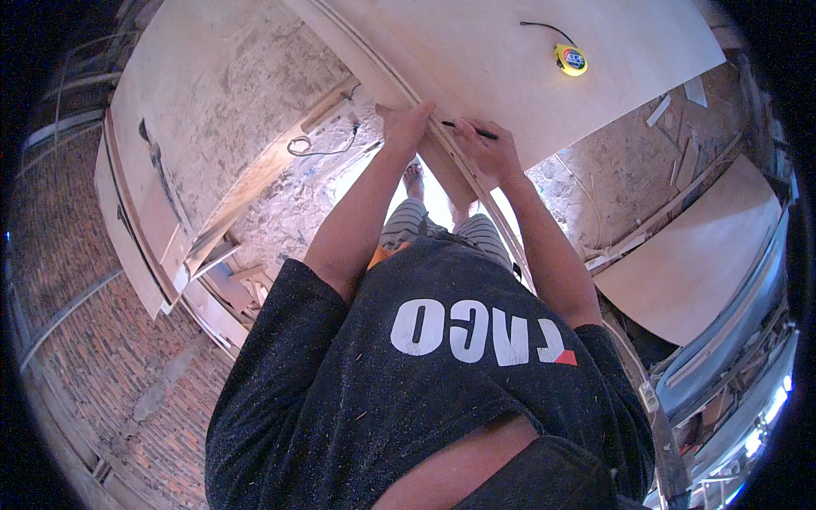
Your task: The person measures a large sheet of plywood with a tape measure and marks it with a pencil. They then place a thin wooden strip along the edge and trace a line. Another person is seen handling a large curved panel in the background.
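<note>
My right hand (pixel 491 151) is closed around a slim black pen (pixel 476 130), its tip pointing left toward a long narrow wooden strip (pixel 459 161). The strip runs slantwise from the top, between my hands, down past my right forearm. At the left side of the strip, my left hand (pixel 406 127) grips it, with the thumb up by its edge and some fingers hidden. Under and beyond my right hand lies a large pale plywood sheet (pixel 527 93). On that sheet rests a yellow tape measure (pixel 570 59) with a black strap.
Offcuts (pixel 659 110) of wood lie on the rough floor at the right, near another leaning board (pixel 697 255). A thin cable (pixel 323 151) lies left of my left hand. Further left are long boards (pixel 132 212) and a brick wall (pixel 68 280). My feet are below the strip.
</note>
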### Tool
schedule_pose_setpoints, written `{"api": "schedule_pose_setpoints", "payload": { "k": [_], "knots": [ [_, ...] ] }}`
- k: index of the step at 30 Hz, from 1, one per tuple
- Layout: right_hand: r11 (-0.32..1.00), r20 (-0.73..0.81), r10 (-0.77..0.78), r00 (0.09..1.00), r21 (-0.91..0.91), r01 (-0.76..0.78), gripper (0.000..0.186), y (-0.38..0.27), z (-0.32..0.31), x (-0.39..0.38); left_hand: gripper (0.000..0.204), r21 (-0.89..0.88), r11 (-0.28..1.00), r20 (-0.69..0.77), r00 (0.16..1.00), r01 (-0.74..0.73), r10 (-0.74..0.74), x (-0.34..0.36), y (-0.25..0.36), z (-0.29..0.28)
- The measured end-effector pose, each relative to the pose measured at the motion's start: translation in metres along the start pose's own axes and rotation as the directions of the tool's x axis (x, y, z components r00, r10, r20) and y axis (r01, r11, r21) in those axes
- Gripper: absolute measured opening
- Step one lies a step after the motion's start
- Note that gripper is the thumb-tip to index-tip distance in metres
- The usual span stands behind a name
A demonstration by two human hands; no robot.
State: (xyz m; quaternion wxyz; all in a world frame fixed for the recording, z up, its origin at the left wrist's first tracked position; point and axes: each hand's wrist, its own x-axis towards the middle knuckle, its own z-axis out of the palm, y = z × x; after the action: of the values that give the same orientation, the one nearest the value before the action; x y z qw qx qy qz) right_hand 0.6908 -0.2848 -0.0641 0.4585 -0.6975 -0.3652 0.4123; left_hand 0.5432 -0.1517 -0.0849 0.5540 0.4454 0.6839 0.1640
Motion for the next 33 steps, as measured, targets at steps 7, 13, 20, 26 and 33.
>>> {"api": "schedule_pose_setpoints", "payload": {
  "k": [7,13,20,26,33],
  "knots": [
    [0.951,0.077,0.002,0.997,-0.309,0.022,0.028,-0.041,-0.012,-0.009,0.131,-0.043,0.993,0.063,0.992,-0.108,0.111,0.022,-0.024,0.001],
    [0.945,-0.027,-0.15,0.988,-0.298,0.135,0.034,-0.004,-0.059,-0.101,0.132,-0.017,0.99,-0.006,0.99,-0.14,0.14,-0.004,-0.004,-0.001],
    [0.919,0.069,0.112,0.991,-0.387,-0.077,0.06,0.033,-0.102,-0.227,0.14,0.024,0.998,0.018,0.998,-0.058,0.058,0.002,-0.009,-0.001],
    [0.923,0.07,0.379,0.923,-0.1,-0.371,0.047,0.04,-0.108,-0.224,0.141,0.129,0.992,-0.027,1.0,-0.008,0.012,-0.015,0.012,-0.014],
    [0.904,0.145,0.425,0.894,-0.022,-0.426,0.046,0.01,-0.181,-0.13,0.108,0.168,0.971,-0.206,0.957,-0.17,0.203,-0.043,-0.007,-0.073]
  ]
}}
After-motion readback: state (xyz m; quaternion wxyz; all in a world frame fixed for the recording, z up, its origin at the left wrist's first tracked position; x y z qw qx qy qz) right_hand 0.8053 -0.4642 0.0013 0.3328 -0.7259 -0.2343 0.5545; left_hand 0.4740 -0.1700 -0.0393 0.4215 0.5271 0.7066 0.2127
